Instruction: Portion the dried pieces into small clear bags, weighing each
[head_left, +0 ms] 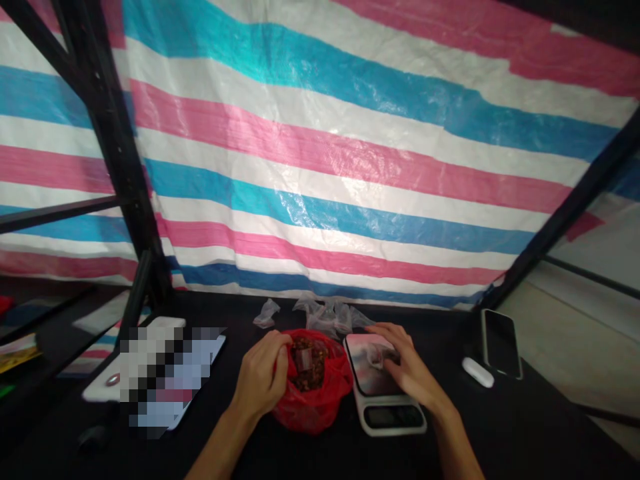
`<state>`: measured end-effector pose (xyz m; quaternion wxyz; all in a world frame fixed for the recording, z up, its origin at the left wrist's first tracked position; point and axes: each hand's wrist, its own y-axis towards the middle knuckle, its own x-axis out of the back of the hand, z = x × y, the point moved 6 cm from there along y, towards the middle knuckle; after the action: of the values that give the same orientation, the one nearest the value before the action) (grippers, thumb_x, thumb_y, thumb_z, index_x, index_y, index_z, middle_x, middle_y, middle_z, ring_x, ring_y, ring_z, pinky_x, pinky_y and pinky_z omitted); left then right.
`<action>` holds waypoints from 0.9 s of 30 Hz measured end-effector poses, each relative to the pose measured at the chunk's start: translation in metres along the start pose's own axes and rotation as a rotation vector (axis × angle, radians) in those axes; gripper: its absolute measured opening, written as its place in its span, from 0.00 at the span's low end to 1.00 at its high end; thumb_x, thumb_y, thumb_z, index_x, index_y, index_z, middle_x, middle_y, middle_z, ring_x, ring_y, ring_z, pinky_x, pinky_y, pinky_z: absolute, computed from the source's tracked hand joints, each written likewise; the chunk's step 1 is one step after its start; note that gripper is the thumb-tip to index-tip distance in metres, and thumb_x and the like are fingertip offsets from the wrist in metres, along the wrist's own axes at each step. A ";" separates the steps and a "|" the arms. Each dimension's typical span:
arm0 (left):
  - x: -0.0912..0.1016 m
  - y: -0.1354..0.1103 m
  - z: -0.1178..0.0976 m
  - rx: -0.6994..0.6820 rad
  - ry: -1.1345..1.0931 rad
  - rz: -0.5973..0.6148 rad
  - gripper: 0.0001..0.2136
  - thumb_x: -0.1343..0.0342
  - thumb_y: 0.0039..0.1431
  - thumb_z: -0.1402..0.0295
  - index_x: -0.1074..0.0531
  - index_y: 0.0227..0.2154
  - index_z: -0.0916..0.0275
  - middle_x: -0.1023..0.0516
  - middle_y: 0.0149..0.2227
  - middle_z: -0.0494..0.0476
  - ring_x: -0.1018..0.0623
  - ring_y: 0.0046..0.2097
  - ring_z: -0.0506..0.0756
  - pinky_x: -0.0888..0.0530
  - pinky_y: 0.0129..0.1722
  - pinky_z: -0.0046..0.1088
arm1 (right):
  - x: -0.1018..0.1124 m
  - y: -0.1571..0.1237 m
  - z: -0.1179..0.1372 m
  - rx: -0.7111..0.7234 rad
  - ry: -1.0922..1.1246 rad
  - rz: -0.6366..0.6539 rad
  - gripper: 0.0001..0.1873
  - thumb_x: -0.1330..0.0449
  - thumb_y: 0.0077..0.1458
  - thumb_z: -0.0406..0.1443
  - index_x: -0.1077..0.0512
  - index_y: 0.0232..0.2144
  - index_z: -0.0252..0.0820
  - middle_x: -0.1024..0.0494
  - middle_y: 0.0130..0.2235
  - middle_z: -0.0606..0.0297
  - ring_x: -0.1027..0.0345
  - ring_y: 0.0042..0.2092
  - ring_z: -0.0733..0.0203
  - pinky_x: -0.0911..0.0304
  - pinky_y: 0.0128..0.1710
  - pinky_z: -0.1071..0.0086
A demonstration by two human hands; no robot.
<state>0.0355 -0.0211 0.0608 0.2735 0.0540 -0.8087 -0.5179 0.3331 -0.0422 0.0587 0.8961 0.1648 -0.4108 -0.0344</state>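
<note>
A red plastic bag point(313, 410) stands with its mouth rolled open on the black table. Inside lie many small brown and golden pieces point(313, 381), and a small clear object point(303, 360) rests on them. My left hand point(263, 373) grips the bag's left rim between thumb and fingers. To the right of the bag is a white digital kitchen scale point(361, 393) with a shiny plate. On that plate sits a small, crumpled clear item point(375, 356), too blurred to name. My right hand point(407, 363) reaches over the plate, fingers stretched and thumb apart, close beside the item.
Crumpled clear plastic bags point(325, 316) lie behind the red bag. A phone point(501, 343) and a white earbud case point(477, 372) are at right. Two flat items, one white point(165, 323) and one bluish point(215, 350), lie at left. A striped tarp point(325, 167) hangs behind.
</note>
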 end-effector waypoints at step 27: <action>-0.016 0.002 -0.022 -0.071 -0.036 0.105 0.10 0.57 0.66 0.75 0.30 0.34 0.60 0.24 0.29 0.55 0.23 0.31 0.54 0.25 0.32 0.30 | 0.003 -0.004 -0.004 -0.058 0.066 0.072 0.35 0.47 0.36 0.27 0.26 0.50 0.48 0.25 0.51 0.60 0.39 0.58 0.46 0.46 0.60 0.51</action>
<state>0.0603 -0.0323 0.0634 0.2875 -0.0073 -0.7964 -0.5320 0.3385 -0.0451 0.0571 0.9143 0.1248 -0.3853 -0.0085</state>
